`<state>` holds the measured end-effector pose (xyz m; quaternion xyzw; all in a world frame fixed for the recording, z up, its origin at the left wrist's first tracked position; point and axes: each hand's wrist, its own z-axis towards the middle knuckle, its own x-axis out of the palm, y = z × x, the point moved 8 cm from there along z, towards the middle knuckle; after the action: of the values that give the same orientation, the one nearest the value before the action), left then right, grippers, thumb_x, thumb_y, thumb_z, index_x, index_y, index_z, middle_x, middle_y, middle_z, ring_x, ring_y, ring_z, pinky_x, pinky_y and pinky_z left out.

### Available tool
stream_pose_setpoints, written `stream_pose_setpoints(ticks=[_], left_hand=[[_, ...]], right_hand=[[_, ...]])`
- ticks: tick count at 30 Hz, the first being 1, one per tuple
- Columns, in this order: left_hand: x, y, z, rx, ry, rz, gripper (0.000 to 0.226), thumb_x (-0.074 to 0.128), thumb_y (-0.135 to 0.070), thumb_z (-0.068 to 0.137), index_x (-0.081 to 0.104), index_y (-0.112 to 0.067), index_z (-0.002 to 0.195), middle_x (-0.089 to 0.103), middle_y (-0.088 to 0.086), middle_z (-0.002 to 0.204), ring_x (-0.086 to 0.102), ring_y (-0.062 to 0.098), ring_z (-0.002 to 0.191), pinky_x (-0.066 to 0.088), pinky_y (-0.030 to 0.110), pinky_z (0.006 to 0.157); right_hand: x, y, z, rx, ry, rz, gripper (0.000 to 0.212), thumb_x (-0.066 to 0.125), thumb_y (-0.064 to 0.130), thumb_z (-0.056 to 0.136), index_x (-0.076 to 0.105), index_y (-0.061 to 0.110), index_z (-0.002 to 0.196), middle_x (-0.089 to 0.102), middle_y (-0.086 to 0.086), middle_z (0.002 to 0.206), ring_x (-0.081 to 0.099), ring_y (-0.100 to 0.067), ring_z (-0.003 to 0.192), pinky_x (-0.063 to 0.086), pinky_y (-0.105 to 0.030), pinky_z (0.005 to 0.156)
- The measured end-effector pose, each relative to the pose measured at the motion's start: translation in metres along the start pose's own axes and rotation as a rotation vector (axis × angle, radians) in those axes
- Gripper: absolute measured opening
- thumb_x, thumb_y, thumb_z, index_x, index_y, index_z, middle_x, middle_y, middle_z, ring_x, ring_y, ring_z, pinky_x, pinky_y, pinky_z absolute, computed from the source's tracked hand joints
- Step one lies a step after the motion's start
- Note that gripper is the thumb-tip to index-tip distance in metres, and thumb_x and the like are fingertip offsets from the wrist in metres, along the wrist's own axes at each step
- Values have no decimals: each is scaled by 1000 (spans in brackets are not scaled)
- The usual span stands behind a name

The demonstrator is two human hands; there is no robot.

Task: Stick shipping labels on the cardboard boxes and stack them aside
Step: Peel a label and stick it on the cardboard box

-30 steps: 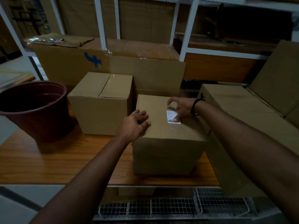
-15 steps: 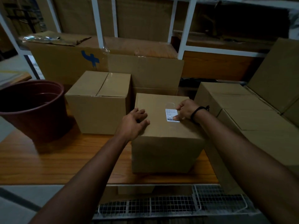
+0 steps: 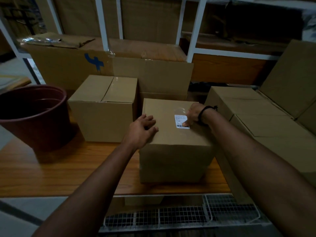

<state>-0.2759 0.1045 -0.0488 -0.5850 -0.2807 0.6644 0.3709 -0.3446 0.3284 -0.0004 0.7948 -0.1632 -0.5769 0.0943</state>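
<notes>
A dark red pot (image 3: 34, 115) stands on the desk (image 3: 65, 170) well out to the left of the left hand (image 3: 142, 129). Nearer, just beyond and to the left of that hand, sits an unlabelled box (image 3: 104, 108). The left hand lies with its fingers loosely spread on the top left edge of the front box (image 3: 174, 151), steadying it and gripping nothing. To that hand's right, across the bare middle of the box top, is the shipping label (image 3: 180, 120), white and lying flat, its long axis running away from the person and its barcode at the near end. The right hand (image 3: 195, 114) is the nearer one. It comes in from the label's right side with the knuckles raised and the fingers bent down, and a fingertip (image 3: 185, 124) presses the label's near right corner, so the label lies directly under it and just to its left. The sticking looks almost done, judging by how flat the label sits. The box itself sits between the two hands, within reach of both. To the right of the right hand, past the desk edge, stand the stacked boxes (image 3: 248, 117), so carrying this one aside would probably mean a lift to the right.
</notes>
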Motion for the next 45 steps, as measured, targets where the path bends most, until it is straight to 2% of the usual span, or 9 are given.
stream_pose_setpoints(ticks=[9, 12, 15, 20, 26, 32, 36, 40, 45], left_hand=[[-2, -6, -2, 20, -13, 24, 43, 63, -32, 94, 57, -20, 135, 41, -9, 152, 21, 9, 146, 22, 42, 119], [-1, -6, -1, 18, 1, 21, 42, 62, -32, 94, 57, -21, 135, 41, -9, 152, 21, 9, 146, 22, 43, 119], [-1, -5, 0, 11, 5, 20, 42, 62, -33, 94, 57, -22, 134, 41, -9, 152, 21, 9, 146, 22, 43, 119], [-2, 1, 1, 14, 2, 37, 44, 62, -38, 94, 57, -25, 135, 41, -10, 152, 22, 7, 146, 22, 40, 119], [-4, -1, -1, 15, -6, 60, 44, 63, -38, 93, 57, -25, 134, 42, -11, 151, 23, 9, 146, 22, 45, 120], [-6, -38, 7, 105, 17, 340, 41, 63, -34, 94, 58, -26, 133, 46, -3, 150, 39, 17, 139, 31, 48, 115], [-5, -93, -3, 435, -154, 267, 78, 75, -13, 83, 36, -29, 149, 42, 3, 152, 44, 23, 134, 43, 44, 106], [-2, -122, -22, 841, -293, 475, 37, 63, -8, 82, 69, -13, 119, 59, 18, 133, 58, 35, 116, 46, 41, 90], [-22, -110, -27, 818, -337, 431, 22, 56, -17, 89, 75, -8, 98, 73, 9, 104, 64, 24, 101, 53, 41, 84]], right_hand=[[-1, -3, -2, 45, -4, 133, 68, 89, 16, 62, 57, 5, 121, 61, -11, 119, 57, -26, 108, 49, -43, 97], [-1, -7, -6, 32, -31, 255, 59, 89, 8, 60, 57, 9, 109, 63, -12, 110, 59, -26, 98, 54, -41, 86], [-2, -10, -17, 22, -41, 496, 53, 85, -3, 63, 50, 17, 99, 62, -9, 103, 60, -21, 85, 51, -29, 60], [-6, -15, -56, -53, 26, 948, 54, 68, -13, 73, 52, 18, 115, 64, -5, 107, 63, -24, 105, 54, -27, 61], [-53, -52, -119, -180, -104, 1338, 38, 59, -7, 84, 52, 18, 111, 61, -6, 113, 61, -22, 104, 52, -13, 53], [-34, -38, -106, -171, -46, 1162, 47, 68, -11, 75, 52, 14, 112, 65, -9, 110, 66, -21, 97, 57, -28, 66], [-2, -10, -90, -177, 28, 1151, 54, 73, -14, 70, 51, 12, 111, 71, -11, 99, 71, -22, 86, 59, -35, 71], [17, 7, -73, -192, 122, 1159, 56, 74, -10, 70, 51, 16, 115, 71, -12, 105, 71, -24, 92, 59, -39, 77], [19, 22, -68, -254, 238, 1116, 49, 72, 1, 80, 54, 15, 124, 65, -15, 112, 69, -23, 92, 57, -29, 68]])
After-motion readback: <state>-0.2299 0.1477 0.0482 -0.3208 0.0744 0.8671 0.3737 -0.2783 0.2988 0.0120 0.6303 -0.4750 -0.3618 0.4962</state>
